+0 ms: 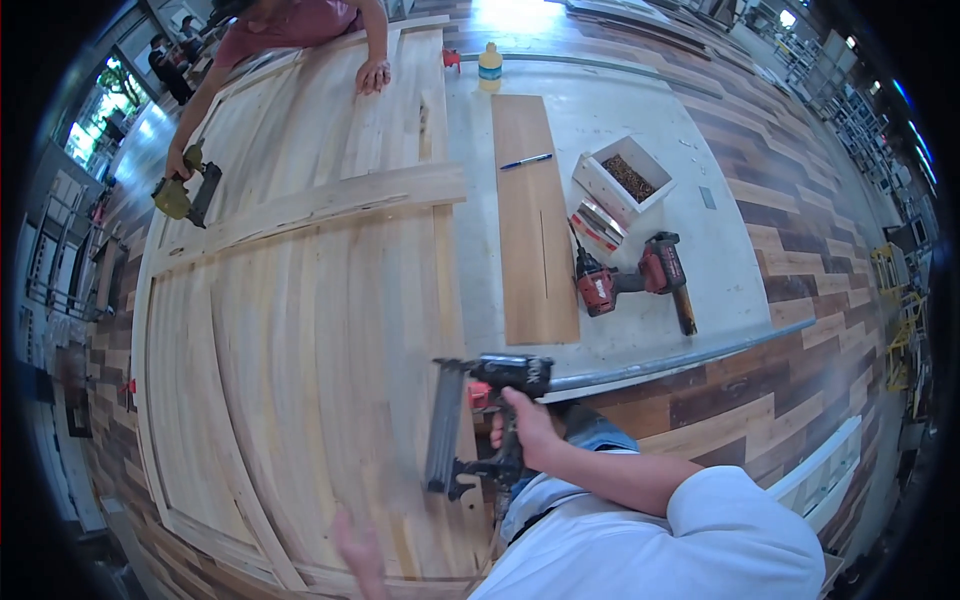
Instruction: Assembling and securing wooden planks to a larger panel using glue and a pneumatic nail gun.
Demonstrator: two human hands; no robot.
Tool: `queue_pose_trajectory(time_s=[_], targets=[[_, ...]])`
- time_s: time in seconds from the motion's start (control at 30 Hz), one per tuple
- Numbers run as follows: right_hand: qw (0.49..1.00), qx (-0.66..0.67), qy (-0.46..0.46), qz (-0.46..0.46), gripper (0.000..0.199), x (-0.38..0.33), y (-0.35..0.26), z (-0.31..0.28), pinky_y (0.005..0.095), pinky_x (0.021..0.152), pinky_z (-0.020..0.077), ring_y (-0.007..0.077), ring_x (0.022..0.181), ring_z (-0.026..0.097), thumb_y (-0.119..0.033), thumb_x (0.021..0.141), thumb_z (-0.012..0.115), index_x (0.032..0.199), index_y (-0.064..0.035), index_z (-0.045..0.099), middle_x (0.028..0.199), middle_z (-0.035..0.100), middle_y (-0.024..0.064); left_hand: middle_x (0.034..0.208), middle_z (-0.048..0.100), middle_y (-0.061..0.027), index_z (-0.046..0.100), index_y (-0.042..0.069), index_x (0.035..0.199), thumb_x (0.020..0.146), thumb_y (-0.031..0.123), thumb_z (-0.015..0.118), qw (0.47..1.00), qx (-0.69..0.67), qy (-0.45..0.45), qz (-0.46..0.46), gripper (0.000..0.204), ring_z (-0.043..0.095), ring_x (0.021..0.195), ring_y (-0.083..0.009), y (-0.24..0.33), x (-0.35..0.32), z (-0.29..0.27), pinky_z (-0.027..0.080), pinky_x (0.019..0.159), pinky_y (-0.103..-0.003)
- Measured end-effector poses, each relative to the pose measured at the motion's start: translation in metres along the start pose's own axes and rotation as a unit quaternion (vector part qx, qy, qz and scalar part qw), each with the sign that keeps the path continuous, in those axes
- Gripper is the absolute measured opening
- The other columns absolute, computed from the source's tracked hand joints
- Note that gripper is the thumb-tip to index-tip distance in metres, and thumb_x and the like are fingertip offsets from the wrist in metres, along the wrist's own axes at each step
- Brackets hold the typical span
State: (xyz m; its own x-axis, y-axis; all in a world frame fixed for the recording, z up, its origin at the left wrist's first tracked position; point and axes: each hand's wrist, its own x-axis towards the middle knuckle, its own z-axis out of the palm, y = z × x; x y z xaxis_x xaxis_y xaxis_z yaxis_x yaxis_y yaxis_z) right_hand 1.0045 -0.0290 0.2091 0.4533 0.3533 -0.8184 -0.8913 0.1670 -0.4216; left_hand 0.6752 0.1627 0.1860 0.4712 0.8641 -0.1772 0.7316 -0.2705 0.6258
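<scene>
My right hand (525, 430) is wrapped round the handle of a black nail gun (520, 374), which is held over the near right edge of a large pale wooden panel (330, 320). The panel looks like a door, with framing boards along its edges and a crosswise board (330, 210) near its middle. Low in the view, my left hand (357, 548) is over the panel's near part; motion smears its fingers. Across the panel, another person leans over it, one hand on a yellow-green nail gun (175, 198), the other hand (373, 76) resting on the wood.
Right of the panel, a pale worktop (640, 120) bears a brown board (525, 220) with a pen (526, 160), a white box of screws (590, 180), a red cordless drill (598, 288) and a yellow bottle (490, 68). A metal bar (680, 350) runs along its near edge.
</scene>
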Motion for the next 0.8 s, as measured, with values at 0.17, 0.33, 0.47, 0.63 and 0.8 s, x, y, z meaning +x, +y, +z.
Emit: queue_pose_trajectory(time_s=[0.17, 0.33, 0.47, 0.63, 0.8], targets=[[0.994, 0.062, 0.091, -0.018, 0.035, 0.023, -0.056, -0.084, 0.0349, 0.052, 0.0497, 0.02, 0.056, 0.056, -0.042, 0.09, 0.059, 0.083, -0.0082, 0.052, 0.064, 0.054, 0.0053, 0.119, 0.057, -0.0196, 0.055, 0.003, 0.128, 0.077, 0.025, 0.073, 0.979, -0.043, -0.192, 0.059, 0.058, 0.057, 0.107, -0.0328, 0.137, -0.079, 0.106, 0.045, 0.095, -0.04], [0.981, 0.104, 0.167, -0.011, 0.035, 0.034, -0.099, -0.17, 0.0365, 0.051, 0.051, 0.0209, 0.054, 0.056, -0.039, 0.089, 0.06, 0.092, -0.0063, 0.048, 0.068, 0.053, 0.0074, 0.113, 0.062, -0.0147, 0.062, 0.004, 0.119, 0.079, 0.023, 0.072, 0.966, -0.067, -0.245, 0.056, 0.046, 0.062, 0.098, -0.0264, 0.212, -0.088, 0.16, 0.05, 0.087, -0.036], [0.978, 0.1, 0.182, 0.024, 0.036, 0.028, -0.128, -0.22, 0.0357, 0.053, 0.051, 0.0211, 0.058, 0.056, -0.04, 0.089, 0.059, 0.09, -0.0066, 0.048, 0.069, 0.052, 0.0067, 0.113, 0.062, -0.015, 0.062, 0.001, 0.115, 0.081, 0.018, 0.069, 0.98, -0.059, -0.171, 0.088, 0.039, 0.062, 0.099, -0.0285, 0.28, -0.031, 0.212, 0.051, 0.086, -0.036], [0.972, 0.127, 0.198, 0.022, 0.036, 0.046, -0.155, -0.258, 0.0356, 0.055, 0.0511, 0.021, 0.058, 0.055, -0.041, 0.09, 0.059, 0.09, -0.0064, 0.048, 0.069, 0.052, 0.0068, 0.143, 0.035, -0.0242, 0.038, 0.007, 0.141, 0.075, 0.041, 0.074, 0.976, 0.162, -0.111, 0.095, 0.082, 0.033, 0.133, -0.039, 0.302, 0.057, 0.325, 0.031, 0.108, -0.045], [0.971, 0.154, 0.176, 0.036, 0.036, 0.074, -0.181, -0.288, 0.0376, 0.063, 0.0513, 0.0235, 0.065, 0.056, -0.04, 0.091, 0.058, 0.092, -0.0047, 0.048, 0.072, 0.054, 0.0085, 0.156, 0.005, -0.0227, 0.013, 0.017, 0.152, 0.058, 0.061, 0.078, 0.953, 0.236, -0.164, -0.092, 0.123, 0.006, 0.145, -0.0374, 0.357, 0.075, 0.382, 0.017, 0.111, -0.059]])
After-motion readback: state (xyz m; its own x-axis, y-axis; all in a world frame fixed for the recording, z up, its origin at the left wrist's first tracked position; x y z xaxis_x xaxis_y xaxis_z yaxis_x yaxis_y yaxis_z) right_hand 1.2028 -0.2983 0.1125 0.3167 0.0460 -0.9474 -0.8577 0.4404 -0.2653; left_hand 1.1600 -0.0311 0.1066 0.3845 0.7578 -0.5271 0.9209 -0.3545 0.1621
